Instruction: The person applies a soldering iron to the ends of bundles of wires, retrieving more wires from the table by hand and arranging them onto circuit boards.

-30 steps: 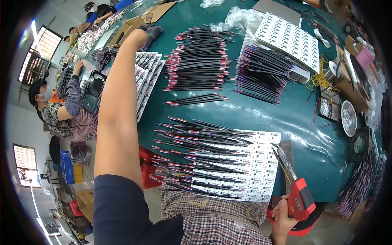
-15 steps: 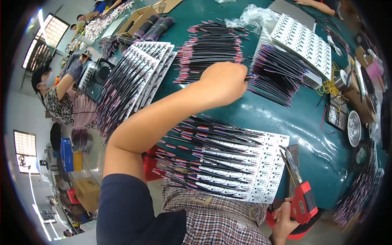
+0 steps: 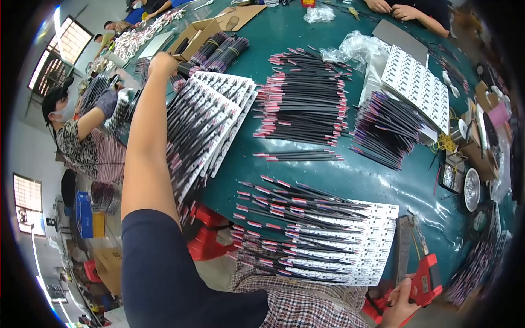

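Red soldering gun stays in the right hand, beside the nearest circuit-board sheet; the left hand (I cannot tell its fingers' state) swings back beyond its far left.

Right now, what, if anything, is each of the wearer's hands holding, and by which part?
The right hand grips a gun-shaped red plastic tool with a metal front by its red body. Whether the left hand holds anything cannot be told.

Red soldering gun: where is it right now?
In the head view, the red soldering gun is at the lower right, in the right hand, right of the white circuit-board sheet.
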Available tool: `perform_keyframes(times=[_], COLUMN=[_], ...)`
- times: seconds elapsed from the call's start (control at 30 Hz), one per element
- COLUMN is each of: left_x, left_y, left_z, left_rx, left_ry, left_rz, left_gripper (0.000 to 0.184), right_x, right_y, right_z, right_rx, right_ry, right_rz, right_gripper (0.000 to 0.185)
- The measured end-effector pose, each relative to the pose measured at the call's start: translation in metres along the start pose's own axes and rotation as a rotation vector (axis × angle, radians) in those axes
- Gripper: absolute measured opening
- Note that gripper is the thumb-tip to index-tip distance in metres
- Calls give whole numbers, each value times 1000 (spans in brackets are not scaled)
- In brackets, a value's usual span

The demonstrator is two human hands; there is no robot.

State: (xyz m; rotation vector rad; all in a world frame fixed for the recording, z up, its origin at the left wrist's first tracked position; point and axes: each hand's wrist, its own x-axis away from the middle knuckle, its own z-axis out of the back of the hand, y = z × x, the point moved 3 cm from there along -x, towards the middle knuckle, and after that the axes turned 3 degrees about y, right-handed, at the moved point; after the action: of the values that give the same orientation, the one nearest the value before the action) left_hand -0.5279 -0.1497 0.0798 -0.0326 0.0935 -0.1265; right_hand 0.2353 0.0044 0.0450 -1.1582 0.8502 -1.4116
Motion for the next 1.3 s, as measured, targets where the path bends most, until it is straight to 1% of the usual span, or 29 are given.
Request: perform_keyframes(times=[0.03, 0.1, 0.13, 0.2, 0.23, 0.27, 0.3, 0.33, 0.43, 0.47, 0.53, 0.57, 0.63, 0.7, 0.73, 0.77, 0.83, 0.9, 0.93, 0.97, 1.0, 1.03, 1.07, 1.1, 1.13, 1.17, 1.23, 1.27, 1.3], left_x=[-5, -17, -31, -72, -99, -74, -77, -73, -62, -67, -89, -96, -102, -106, -107, -108, -110, -87, -75, -44, -34, -43, -28, 3, 25, 31, 40, 59, 71], left_y=[-4, -13, -17, -32, -42, -27, -24, -21, -11, -12, -28, -36, -59, -76, -82, -89, -100, -77, -59, -26, -3, 21, 46, 82, 118, 148, 214, 245, 271], left_z=[-6, -29, -42, -86, -114, -99, -108, -114, -100, -109, -131, -134, -139, -134, -129, -123, -103, -61, -40, -11, 5, 3, 19, 34, 40, 38, 17, 12, 8], left_rx=[6, 194, 202, 466, 542, 684, 817, 890, 662, 663, 887, 888, 1076, 1295, 1333, 1335, 1042, 1118, 1308, 1327, 1348, 1436, 1329, 1327, 1293, 1262, 1232, 1249, 1126], left_ry=[2, -42, -43, -101, 70, -73, -155, -114, -74, -80, -103, -101, -61, -2, 76, 144, 442, 568, 366, 341, 292, 235, 76, -21, -70, -177, -250, -279, -348], left_rz=[-12, 55, 41, 61, 28, 115, 129, 144, 167, 156, 176, 161, 379, 457, 503, 521, 442, 311, 241, 277, 92, 36, -49, -130, -132, -213, -236, -293, -235], left_gripper=[23, 34, 34, 34, 34, 41, 44, 44, 40, 40, 28, 28, 22, 20, 20, 21, 29, 37, 37, 34, 34, 35, 36, 32, 29, 28, 29, 29, 33], right_x=[0, 0, 0, -7, -7, -6, -5, -4, 2, 4, 5, 4, 5, 3, 2, 1, -1, -4, -6, -7, -9, -10, -10, -10, -9, -9, -10, -9, -10], right_y=[-3, -10, -13, -6, -5, -11, -15, -17, -21, -26, -30, -29, -28, -28, -28, -28, -27, -25, -24, -23, -23, -22, -22, -22, -21, -20, -18, -17, -16], right_z=[-3, -6, -9, -6, -4, -7, -8, -11, -16, -22, -24, -22, -18, -16, -15, -14, -11, -8, -7, -6, -6, -4, -4, -4, -4, -1, 4, 5, 9], right_rx=[-4, 24, 32, 69, 109, 130, 134, 137, 118, 94, 59, 57, 49, 90, 87, 81, 71, 40, 40, 32, 23, 23, 11, 1, -3, -2, -2, 11, 14], right_ry=[13, 52, 72, 124, 161, 155, 187, 189, 202, 197, 197, 189, 190, 186, 189, 182, 174, 149, 150, 131, 114, 124, 111, 98, 109, 120, 107, 142, 151], right_rz=[1, 28, 74, 117, 154, 187, 184, 167, 121, 105, 90, 81, 70, 100, 97, 99, 100, 124, 122, 128, 135, 134, 124, 114, 125, 124, 134, 145, 146], right_gripper=[7, 7, 8, 12, 17, 16, 16, 16, 15, 15, 15, 16, 18, 14, 14, 14, 14, 14, 14, 15, 15, 15, 15, 15, 16, 16, 16, 17, 17])
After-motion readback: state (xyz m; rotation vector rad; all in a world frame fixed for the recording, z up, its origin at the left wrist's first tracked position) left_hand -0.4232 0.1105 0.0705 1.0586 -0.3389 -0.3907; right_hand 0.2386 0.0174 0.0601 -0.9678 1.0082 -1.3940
